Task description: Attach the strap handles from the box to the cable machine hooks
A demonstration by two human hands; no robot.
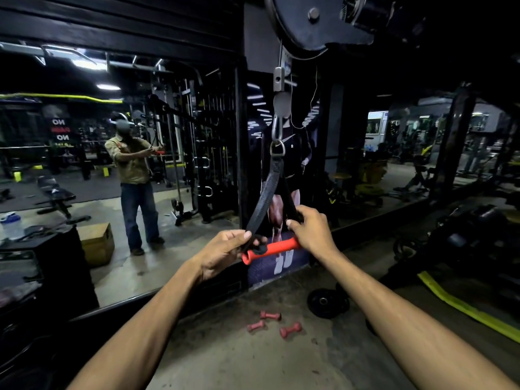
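Note:
A strap handle with a red grip (277, 248) and black webbing (266, 194) hangs in front of me. Its metal D-ring (277, 149) sits in the silver carabiner hook (276, 127) under the cable machine's pulley (302, 22). My left hand (225, 250) pinches the strap's left end where it meets the grip. My right hand (311, 230) holds the strap's right side just above the grip's other end.
A wall mirror (140, 164) on the left reflects a person, a brown box (97, 243) and gym racks. Three small pink dumbbells (274, 323) and a black weight plate (326, 302) lie on the floor below. A yellow-edged mat (461, 305) runs at right.

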